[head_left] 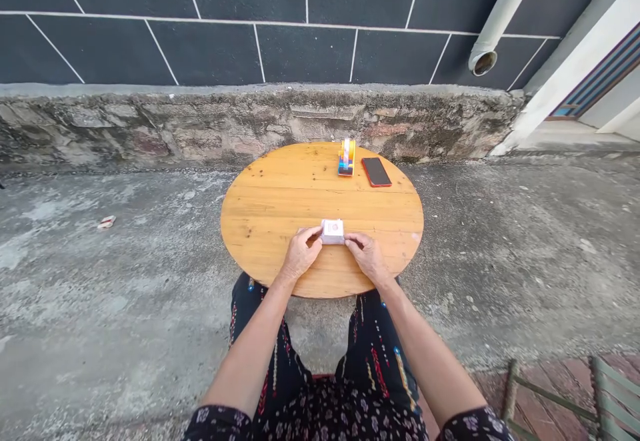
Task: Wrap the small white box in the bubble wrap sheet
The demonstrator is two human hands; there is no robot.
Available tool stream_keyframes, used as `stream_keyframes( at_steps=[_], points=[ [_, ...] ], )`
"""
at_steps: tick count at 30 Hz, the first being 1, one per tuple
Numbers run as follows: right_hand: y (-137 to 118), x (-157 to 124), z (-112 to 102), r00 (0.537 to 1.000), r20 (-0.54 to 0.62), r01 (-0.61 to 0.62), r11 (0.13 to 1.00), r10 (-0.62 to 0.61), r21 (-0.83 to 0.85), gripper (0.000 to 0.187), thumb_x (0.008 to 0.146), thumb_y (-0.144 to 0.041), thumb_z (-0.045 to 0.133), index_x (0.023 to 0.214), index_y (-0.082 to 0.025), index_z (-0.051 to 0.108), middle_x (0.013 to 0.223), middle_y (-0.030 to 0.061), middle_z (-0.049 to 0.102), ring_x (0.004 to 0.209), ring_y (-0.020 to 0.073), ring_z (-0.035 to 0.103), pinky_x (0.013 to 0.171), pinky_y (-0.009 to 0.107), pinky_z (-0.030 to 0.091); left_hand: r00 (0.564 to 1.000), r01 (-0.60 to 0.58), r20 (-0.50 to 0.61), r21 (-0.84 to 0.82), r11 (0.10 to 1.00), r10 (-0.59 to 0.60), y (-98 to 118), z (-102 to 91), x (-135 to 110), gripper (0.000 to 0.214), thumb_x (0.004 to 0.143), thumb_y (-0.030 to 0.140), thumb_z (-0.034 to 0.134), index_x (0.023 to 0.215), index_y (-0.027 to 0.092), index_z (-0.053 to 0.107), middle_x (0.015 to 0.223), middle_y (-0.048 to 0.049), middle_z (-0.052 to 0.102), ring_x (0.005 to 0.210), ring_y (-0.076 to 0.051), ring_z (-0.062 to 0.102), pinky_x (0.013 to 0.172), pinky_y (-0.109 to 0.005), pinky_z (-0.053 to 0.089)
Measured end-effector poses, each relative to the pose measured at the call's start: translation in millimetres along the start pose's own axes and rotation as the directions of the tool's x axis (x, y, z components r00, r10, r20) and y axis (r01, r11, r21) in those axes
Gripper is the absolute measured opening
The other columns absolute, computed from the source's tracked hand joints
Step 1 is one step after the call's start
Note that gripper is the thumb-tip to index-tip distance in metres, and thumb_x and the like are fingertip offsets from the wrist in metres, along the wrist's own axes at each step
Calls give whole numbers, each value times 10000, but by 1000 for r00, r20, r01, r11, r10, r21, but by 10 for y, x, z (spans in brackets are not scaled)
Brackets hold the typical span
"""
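A small white box-shaped packet [333,230] with a faint reddish print on top rests on the round wooden table [270,207], near its front half. My left hand [302,251] holds the packet's left end between thumb and fingers. At the opposite end, my right hand [369,255] pinches the lower right corner with thumb and forefinger. The packet's front side looks greyish and wrapped; its fine print is too small to read.
Towards the table's far edge stands a yellow and blue tape dispenser [347,157]. Right of it lies a phone [377,171] with a red edge. A stone-based dark wall [310,54] rises behind the table. A green chair [617,397] is at lower right.
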State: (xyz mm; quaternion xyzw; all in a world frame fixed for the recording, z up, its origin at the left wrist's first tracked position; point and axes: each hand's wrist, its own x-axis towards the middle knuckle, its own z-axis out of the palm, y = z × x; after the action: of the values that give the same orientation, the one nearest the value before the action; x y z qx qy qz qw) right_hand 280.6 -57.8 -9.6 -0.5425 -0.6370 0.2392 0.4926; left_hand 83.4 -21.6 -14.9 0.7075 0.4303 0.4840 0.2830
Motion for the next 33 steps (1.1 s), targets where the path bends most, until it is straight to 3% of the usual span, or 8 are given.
stream_keyframes(
  at_steps=[6, 12, 17, 20, 28, 33],
  points=[
    [-27, -28, -39, 1000, -7, 12, 1000, -12, -5, 236, 852, -296, 545, 1003, -242, 719, 1008, 46, 741, 942, 237, 685, 900, 411, 521, 1000, -6, -18, 25, 1000, 6, 56, -15, -11, 377, 754, 132, 571, 1122, 167, 641, 1086, -96, 677, 1028, -244, 626, 956, -428, 507],
    [-55, -81, -76, 995, 72, 68, 996, -64, -53, 278, 862, -267, 533, 1085, -238, 698, 1070, 56, 730, 1003, 244, 676, 977, 453, 477, 1000, -1, 12, 9, 1000, 1, 64, -26, -28, 459, 732, 103, 555, 1186, 152, 606, 1149, -105, 656, 1098, -245, 605, 1013, -426, 469],
    [27, -136, -84, 992, -122, -24, 998, 32, 60, 260, 844, -326, 551, 1041, -221, 682, 1017, 73, 727, 941, 237, 679, 899, 431, 529, 1000, 24, -5, -31, 999, -24, 77, -27, -35, 428, 735, 110, 557, 1155, 169, 617, 1129, -88, 673, 1075, -241, 618, 995, -421, 477],
    [31, -130, -86, 987, -157, -27, 998, 37, 63, 236, 828, -345, 563, 981, -217, 689, 990, 76, 714, 896, 235, 670, 851, 420, 539, 999, 30, -21, -18, 999, -31, 93, -27, -33, 391, 732, 125, 573, 1116, 166, 635, 1080, -87, 683, 1038, -240, 626, 974, -418, 485],
    [-33, 78, -85, 993, -117, 17, 1000, -16, 8, 240, 830, -345, 553, 980, -218, 691, 986, 74, 705, 899, 230, 649, 830, 397, 526, 999, 5, -39, 22, 1000, -4, 118, -33, -14, 276, 726, 145, 590, 984, 179, 682, 956, -71, 689, 910, -222, 630, 889, -391, 510],
    [15, 92, -10, 1000, 4, -4, 994, 3, 108, 246, 852, -340, 550, 1026, -222, 677, 1014, 65, 722, 939, 231, 670, 881, 409, 525, 1000, -13, -17, 45, 999, 13, 146, -41, -5, 283, 725, 133, 575, 980, 184, 686, 940, -68, 691, 926, -229, 613, 887, -389, 500]
  ],
)
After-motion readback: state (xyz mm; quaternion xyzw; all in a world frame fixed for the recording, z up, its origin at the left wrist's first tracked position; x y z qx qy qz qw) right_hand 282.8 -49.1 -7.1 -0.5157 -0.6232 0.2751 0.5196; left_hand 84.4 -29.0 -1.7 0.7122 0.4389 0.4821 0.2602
